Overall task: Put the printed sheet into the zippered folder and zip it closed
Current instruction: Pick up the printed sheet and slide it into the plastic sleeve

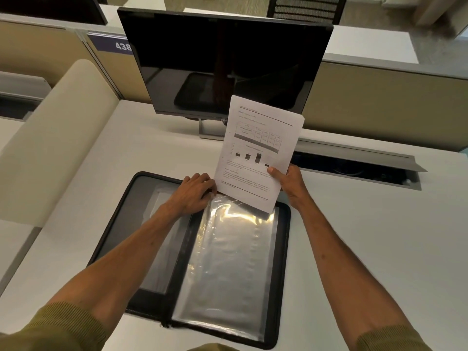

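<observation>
A black zippered folder (pixel 285 252) lies open flat on the white desk, its clear plastic sleeves (pixel 228 262) filling the right half. My right hand (pixel 288 182) grips the printed sheet (pixel 260 148) by its lower right edge; the sheet stands nearly upright with its bottom edge at the top of the sleeves. My left hand (pixel 195 193) rests on the top edge of a sleeve, fingers pinching the plastic next to the sheet's lower left corner. Whether the sheet's edge is inside the sleeve is unclear.
A dark monitor (pixel 222 64) on a stand stands right behind the folder. An open cable tray (pixel 354 168) runs along the desk's back right. A beige partition (pixel 50 138) borders the left side. The white desk (pixel 379 249) extends to the right.
</observation>
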Motion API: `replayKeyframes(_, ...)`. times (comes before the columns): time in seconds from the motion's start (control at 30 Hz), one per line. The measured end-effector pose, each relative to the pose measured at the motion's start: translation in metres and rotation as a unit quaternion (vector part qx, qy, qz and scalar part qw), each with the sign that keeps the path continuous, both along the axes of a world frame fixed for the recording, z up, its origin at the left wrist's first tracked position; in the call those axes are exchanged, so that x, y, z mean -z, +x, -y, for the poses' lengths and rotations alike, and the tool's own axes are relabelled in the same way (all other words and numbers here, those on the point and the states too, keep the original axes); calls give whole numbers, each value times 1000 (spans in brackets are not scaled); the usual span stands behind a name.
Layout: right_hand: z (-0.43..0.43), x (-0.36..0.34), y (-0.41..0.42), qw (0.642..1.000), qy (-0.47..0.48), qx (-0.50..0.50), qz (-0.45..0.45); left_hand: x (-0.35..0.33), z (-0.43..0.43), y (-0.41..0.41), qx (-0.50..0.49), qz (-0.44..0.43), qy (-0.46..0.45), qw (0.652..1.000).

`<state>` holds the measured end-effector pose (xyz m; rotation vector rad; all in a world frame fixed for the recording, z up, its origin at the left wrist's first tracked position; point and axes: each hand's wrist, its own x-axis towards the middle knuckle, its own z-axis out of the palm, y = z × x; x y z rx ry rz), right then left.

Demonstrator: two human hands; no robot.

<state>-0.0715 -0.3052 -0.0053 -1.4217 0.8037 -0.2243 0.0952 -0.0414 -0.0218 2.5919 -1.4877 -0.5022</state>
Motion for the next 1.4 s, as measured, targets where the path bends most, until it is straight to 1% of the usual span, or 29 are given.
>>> replayKeyframes(0.27, 0, 4, 0, 1000, -6, -25, -16, 2, -7, -5, -1, 15, -28, 999)
replayKeyframes(0.33, 1, 4, 1, 999, -9, -30, -20, 1, -6, -6, -21, -7, -45, 999)
replayKeyframes(0.47, 3, 2, 2, 999, -10, -43, -22, -1, -1, -9, -72, -84, -69, 991)
replayKeyframes(0.57, 4, 1, 1, 998, -12, -58, -26, -2, 1, -8, -103, -113, -90, 984)
replayKeyframes(0.73, 4, 4, -3, 991, -18, -115, -64, -1, 4, -9, -77, -105, -41, 991)
replayKeyframes(0.97, -3, 17, -9, 988, 33, -118, -95, 5, 11, -19, -119, -111, -41, 986)
replayKeyframes(1.03, -3, 20, -11, 986, 33, -123, -105, 5, 10, -21, -88, -80, -32, 992)
replayKeyframes(1.1, -3, 23, -12, 985, 27, -125, -119, 6, 9, -24, -10, -24, -16, 1000)
replayKeyframes(1.17, -2, 25, -11, 985, 28, -121, -124, 9, 10, -30, 62, -3, 4, 998)
replayKeyframes(1.2, -2, 25, -10, 985, 30, -118, -124, 10, 12, -33, 74, -7, 12, 997)
replayKeyframes(1.3, -1, 22, -5, 988, 38, -103, -108, 12, 19, -40, 57, -20, 6, 998)
replayKeyframes(1.4, -1, 16, 6, 995, 15, -41, -87, 13, 23, -44, 63, -16, -6, 998)
